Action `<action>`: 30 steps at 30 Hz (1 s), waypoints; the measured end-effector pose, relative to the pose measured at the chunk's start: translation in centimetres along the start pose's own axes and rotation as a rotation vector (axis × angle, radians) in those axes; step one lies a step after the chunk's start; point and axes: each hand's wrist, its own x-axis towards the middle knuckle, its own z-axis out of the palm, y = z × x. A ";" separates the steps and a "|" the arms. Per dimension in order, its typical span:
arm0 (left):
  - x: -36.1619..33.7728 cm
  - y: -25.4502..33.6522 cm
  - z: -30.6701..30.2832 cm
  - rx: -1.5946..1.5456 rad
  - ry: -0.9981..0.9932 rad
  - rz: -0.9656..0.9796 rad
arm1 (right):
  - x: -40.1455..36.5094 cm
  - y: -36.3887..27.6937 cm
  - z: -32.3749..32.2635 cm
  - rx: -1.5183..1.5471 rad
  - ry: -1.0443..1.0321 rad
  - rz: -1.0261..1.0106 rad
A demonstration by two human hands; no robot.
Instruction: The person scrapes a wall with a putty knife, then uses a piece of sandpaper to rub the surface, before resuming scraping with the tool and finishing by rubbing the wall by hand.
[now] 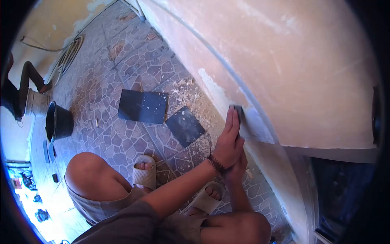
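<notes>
My left hand [229, 147], with a dark bracelet at its wrist, holds a narrow dark block [238, 114] against the lower part of the wall [256, 124]. Its fingers point up along the block. Just below it, my right hand [235, 170] is close against the left palm and wrist; its fingers are mostly hidden. A pale, scraped patch [213, 87] marks the wall beside the block. Pale flakes [187, 95] lie along the wall's foot, around a dark square sheet [185, 127] and a larger dark sheet [143, 106].
A black bucket [60, 121] stands at the left, near a pale bucket [36, 102] and another person's limb [30, 77]. A coiled hose [70, 55] lies by the far wall. My knees and sandalled feet are below. A dark opening [343, 195] is at lower right.
</notes>
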 end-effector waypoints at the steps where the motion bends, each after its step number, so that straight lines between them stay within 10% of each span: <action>1: 0.8 -0.2 -0.6 -0.008 0.015 -0.030 | -0.4 0.1 -0.1 -0.007 0.010 0.016; 8: -0.6 -0.2 0.1 -0.103 -0.015 -0.104 | -2.9 -0.8 0.2 0.021 0.140 -0.009; 16: 1.0 -0.4 1.5 -0.169 0.147 -0.253 | -1.8 -1.7 -3.0 -0.628 -0.023 -0.096; 20: -0.2 -1.1 1.6 -0.126 0.096 -0.261 | -2.7 -2.9 1.3 0.101 0.247 0.130; 30: 0.3 -2.3 0.6 -0.179 0.016 -0.227 | -2.4 -0.8 1.4 -0.227 0.328 0.149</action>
